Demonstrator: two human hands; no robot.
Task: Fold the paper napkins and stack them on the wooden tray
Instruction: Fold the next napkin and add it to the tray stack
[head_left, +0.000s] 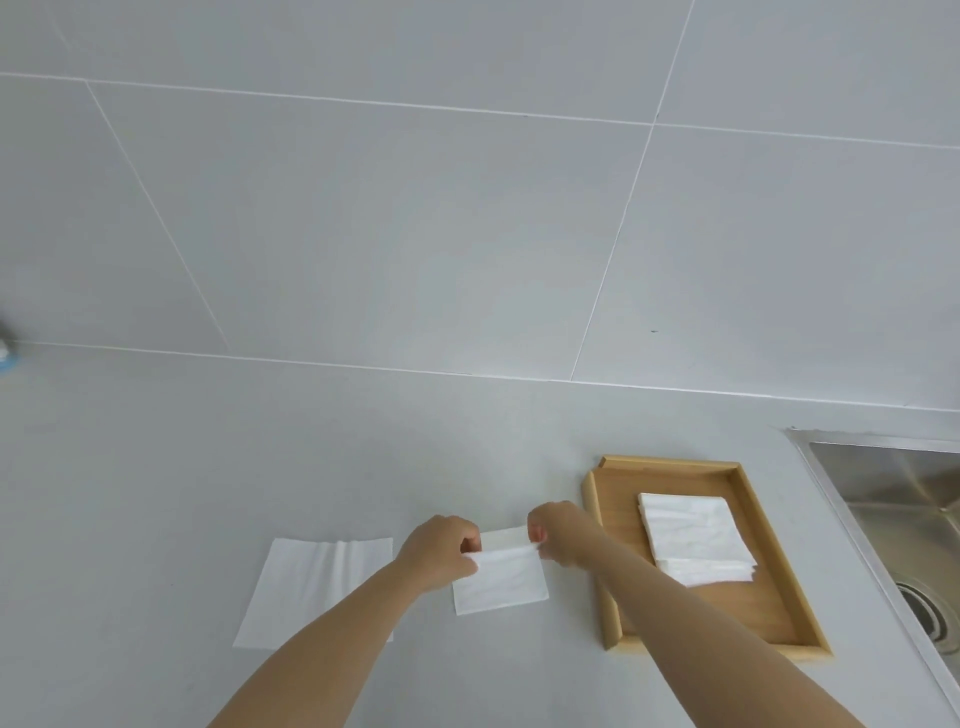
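Observation:
A small white paper napkin (501, 579) lies on the grey counter between my hands, its far edge lifted and partly folded over. My left hand (441, 553) pinches its left far corner and my right hand (561, 535) pinches its right far corner. Left of it an unfolded white napkin (317, 587) lies flat, partly covered by my left forearm. To the right sits the wooden tray (618, 509), holding a stack of folded napkins (693, 535). My right forearm crosses the tray's near left part.
A steel sink (904, 504) with a drain is set into the counter at the right edge. A grey tiled wall rises behind the counter. A small blue and white object (4, 353) shows at the far left edge.

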